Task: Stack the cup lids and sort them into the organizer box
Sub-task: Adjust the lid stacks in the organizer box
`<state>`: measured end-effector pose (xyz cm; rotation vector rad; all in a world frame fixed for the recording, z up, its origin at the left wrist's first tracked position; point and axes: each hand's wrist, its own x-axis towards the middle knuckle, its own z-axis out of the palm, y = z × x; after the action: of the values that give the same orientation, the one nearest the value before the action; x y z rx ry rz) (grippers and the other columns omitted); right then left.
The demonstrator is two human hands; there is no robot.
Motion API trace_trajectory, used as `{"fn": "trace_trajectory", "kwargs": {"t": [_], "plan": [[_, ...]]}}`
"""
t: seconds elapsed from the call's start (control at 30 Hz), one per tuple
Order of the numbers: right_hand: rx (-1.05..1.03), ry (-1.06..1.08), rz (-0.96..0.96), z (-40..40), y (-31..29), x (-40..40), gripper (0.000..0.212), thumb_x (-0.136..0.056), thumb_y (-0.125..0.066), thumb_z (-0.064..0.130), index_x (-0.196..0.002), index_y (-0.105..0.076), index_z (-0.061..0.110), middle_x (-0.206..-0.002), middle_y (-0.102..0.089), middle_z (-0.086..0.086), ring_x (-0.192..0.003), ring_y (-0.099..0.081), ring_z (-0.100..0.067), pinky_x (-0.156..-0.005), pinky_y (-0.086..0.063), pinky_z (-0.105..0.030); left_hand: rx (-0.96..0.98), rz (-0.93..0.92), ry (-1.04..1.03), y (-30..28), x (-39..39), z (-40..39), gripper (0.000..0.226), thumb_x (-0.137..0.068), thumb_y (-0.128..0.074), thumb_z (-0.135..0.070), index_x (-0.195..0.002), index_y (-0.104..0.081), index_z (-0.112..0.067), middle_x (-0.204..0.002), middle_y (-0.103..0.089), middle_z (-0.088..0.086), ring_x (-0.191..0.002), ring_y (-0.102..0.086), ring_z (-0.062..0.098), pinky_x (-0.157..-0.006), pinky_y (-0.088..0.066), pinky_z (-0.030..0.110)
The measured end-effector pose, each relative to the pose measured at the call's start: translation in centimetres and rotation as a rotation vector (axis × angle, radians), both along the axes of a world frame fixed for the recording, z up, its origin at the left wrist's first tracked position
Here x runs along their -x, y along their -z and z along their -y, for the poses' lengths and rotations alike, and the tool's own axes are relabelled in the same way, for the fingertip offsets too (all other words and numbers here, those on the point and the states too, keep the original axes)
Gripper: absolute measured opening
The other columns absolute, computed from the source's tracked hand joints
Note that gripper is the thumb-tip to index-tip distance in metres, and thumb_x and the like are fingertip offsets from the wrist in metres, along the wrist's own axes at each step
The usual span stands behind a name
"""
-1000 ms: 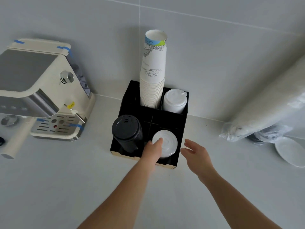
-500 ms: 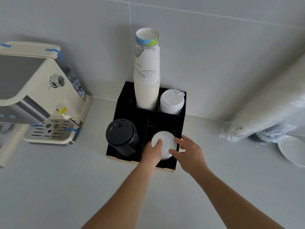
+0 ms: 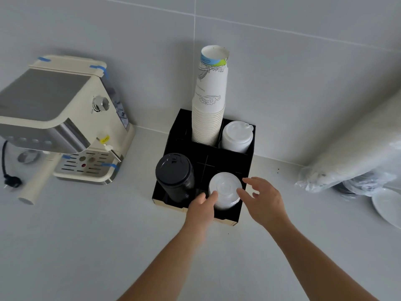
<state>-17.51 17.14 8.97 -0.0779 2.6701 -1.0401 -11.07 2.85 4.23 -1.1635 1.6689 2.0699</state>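
Soft even daylight, wide-angle edge bending, slight blur

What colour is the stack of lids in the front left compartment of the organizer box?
Black; the stack of lids shows best in the head view.

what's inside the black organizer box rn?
Organizer box holds a paper cup stack and white lids in back, black lids and clear lids in front. Compartment floors are hidden.
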Motion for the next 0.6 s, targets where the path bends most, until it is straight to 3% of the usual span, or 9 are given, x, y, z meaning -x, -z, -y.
{"fn": "trace_trajectory", "kwargs": {"t": [0.07,0.13,0.2,0.27,0.47,0.6], "plan": [[0.067,0.008,-0.057,0.5,-1.1,-0.5,0.031,-0.089,-0.070,0.028,-0.119,-0.069,0.022,-0.127,-0.063,0.005,-0.097,-0.061,-0.015,-0.095,-0.050,-0.030,-0.054,-0.049,-0.017,-0.4,-2.7,0.8,0.069,-0.087,-0.061,-0.042,-0.144,-0.044,-0.009,-0.121,-0.065,0.003,-0.114,-0.059,0.016,-0.104,-0.041,0.031],[0.113,-0.007,-0.081,1.5,-2.0,-0.8,0.027,-0.089,-0.069,0.026,-0.115,-0.070,0.023,-0.119,-0.065,0.007,-0.101,-0.063,-0.016,-0.096,-0.051,-0.031,-0.110,-0.104,-0.132,-0.7,-5.2,2.0,0.044,-0.093,-0.061,-0.028,-0.128,-0.058,-0.003,-0.098,-0.068,0.004,-0.096,-0.065,0.015,-0.098,-0.049,0.031],[0.140,-0.033,-0.060,3.1,-3.0,-1.0,0.027,-0.089,-0.067,0.027,-0.116,-0.069,0.027,-0.119,-0.066,0.009,-0.102,-0.064,-0.015,-0.091,-0.049,-0.027,-0.076,-0.101,-0.237,-1.3,-6.9,3.5,0.020,-0.095,-0.059,-0.022,-0.109,-0.067,-0.010,-0.103,-0.072,0.012,-0.100,-0.069,0.021,-0.096,-0.052,0.035],[0.175,-0.060,-0.041,4.6,-3.8,-0.9,0.028,-0.089,-0.066,0.029,-0.117,-0.068,0.030,-0.122,-0.066,0.010,-0.104,-0.065,-0.013,-0.088,-0.046,-0.023,-0.050,-0.106,-0.310,-1.8,-7.6,4.9,0.014,-0.096,-0.059,-0.020,-0.105,-0.066,-0.012,-0.105,-0.071,0.015,-0.100,-0.069,0.022,-0.095,-0.053,0.036],[0.202,-0.177,-0.039,9.3,-4.6,-0.9,0.033,-0.091,-0.065,0.032,-0.124,-0.067,0.029,-0.124,-0.067,0.009,-0.110,-0.063,-0.009,-0.086,-0.039,-0.017,-0.025,-0.169,-0.409,-3.9,-7.5,8.9,0.025,-0.097,-0.056,-0.019,-0.119,-0.062,-0.010,-0.110,-0.069,0.010,-0.106,-0.067,0.021,-0.099,-0.051,0.039],[0.174,-0.244,0.007,11.5,-4.1,-0.6,0.042,-0.092,-0.063,0.034,-0.133,-0.060,0.029,-0.128,-0.066,0.009,-0.117,-0.060,-0.008,-0.094,-0.042,-0.021,0.059,-0.194,-0.365,-5.0,-5.8,10.9,0.030,-0.094,-0.058,-0.024,-0.120,-0.062,-0.009,-0.113,-0.065,0.006,-0.109,-0.062,0.018,-0.094,-0.049,0.034]]}}
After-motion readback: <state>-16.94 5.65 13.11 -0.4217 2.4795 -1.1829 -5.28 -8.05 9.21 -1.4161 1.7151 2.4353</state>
